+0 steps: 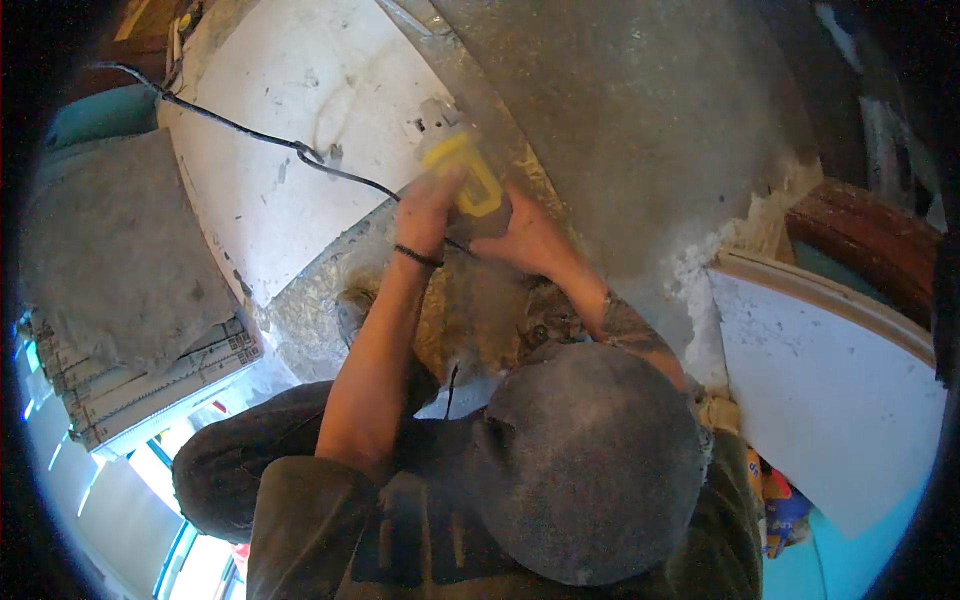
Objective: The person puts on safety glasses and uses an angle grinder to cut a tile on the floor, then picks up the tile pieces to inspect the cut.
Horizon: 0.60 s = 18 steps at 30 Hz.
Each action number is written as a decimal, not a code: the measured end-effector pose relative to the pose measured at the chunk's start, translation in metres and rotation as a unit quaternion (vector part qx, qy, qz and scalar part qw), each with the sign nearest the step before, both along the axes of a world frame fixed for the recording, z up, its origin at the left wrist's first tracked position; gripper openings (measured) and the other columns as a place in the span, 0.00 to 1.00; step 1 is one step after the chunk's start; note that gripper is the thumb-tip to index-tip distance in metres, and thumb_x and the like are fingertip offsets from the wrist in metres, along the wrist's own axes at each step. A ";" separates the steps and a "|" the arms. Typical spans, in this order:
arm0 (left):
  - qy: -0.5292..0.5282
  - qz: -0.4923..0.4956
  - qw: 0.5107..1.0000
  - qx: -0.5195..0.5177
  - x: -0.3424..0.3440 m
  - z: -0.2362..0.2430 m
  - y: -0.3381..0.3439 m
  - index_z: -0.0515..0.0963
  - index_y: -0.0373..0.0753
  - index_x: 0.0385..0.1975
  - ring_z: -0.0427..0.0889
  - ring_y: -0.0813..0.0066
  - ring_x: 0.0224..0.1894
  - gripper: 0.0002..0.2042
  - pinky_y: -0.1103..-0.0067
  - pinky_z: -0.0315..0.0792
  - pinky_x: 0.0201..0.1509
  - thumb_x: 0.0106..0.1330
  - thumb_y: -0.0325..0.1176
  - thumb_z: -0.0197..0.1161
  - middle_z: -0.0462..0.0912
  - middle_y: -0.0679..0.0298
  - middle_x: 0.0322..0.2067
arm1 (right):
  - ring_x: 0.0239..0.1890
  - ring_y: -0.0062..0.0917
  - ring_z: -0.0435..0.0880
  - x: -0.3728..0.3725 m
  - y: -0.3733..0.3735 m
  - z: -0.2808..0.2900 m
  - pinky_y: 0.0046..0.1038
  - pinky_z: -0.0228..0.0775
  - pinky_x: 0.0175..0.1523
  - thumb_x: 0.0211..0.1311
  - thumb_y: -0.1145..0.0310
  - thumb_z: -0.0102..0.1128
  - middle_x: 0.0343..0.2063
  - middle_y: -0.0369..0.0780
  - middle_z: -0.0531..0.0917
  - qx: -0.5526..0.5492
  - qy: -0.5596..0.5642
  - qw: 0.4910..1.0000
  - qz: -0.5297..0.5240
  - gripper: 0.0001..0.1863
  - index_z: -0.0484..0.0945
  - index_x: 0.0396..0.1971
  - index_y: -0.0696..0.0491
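A yellow and grey corded power tool (470,178), seemingly a jigsaw, is blurred over the right edge of a white panel (300,120). My left hand (428,212), with a dark bracelet at the wrist, closes on the tool's left side. On the right my right hand (522,238) wraps round its rear end, thumb toward me. The fingers of both hands are partly hidden or smeared. A black cord (250,130) crosses the panel from the far left and passes by my left wrist.
A dusty grey sheet (110,250) lies on stacked boards (160,385) at the left. Bare concrete floor (640,110) spreads at the far right. Another white panel (825,370) leans at the right, near a colourful package (785,510). A grey cap (600,460) fills the lower middle.
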<state>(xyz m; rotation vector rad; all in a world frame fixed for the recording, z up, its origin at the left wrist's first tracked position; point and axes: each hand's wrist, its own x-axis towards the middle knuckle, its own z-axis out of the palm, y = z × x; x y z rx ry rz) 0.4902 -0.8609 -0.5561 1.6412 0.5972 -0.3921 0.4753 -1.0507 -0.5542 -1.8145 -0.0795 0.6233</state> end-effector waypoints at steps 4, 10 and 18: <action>0.002 -0.044 0.998 0.048 -0.005 -0.015 0.012 0.85 0.35 0.37 0.75 0.78 0.29 0.21 0.76 0.69 0.33 0.71 0.51 0.64 0.82 0.68 0.28 | 0.56 0.36 0.84 -0.003 0.003 -0.001 0.37 0.74 0.62 0.43 0.62 0.82 0.53 0.47 0.85 0.001 0.011 1.000 0.007 0.44 0.72 0.63 0.58; 0.007 0.022 1.000 -0.015 -0.006 -0.015 0.001 0.83 0.35 0.30 0.71 0.80 0.23 0.22 0.78 0.64 0.28 0.69 0.52 0.67 0.77 0.69 0.21 | 0.56 0.36 0.84 -0.006 -0.002 -0.001 0.36 0.74 0.61 0.44 0.60 0.81 0.52 0.47 0.85 -0.045 -0.003 0.999 0.005 0.43 0.73 0.61 0.57; -0.024 0.027 0.999 -0.002 -0.005 0.011 -0.012 0.86 0.36 0.45 0.73 0.84 0.29 0.19 0.81 0.67 0.32 0.72 0.48 0.65 0.80 0.73 0.27 | 0.58 0.40 0.83 -0.011 -0.003 -0.004 0.37 0.73 0.63 0.44 0.59 0.81 0.54 0.49 0.84 -0.083 -0.042 0.996 -0.006 0.44 0.72 0.63 0.58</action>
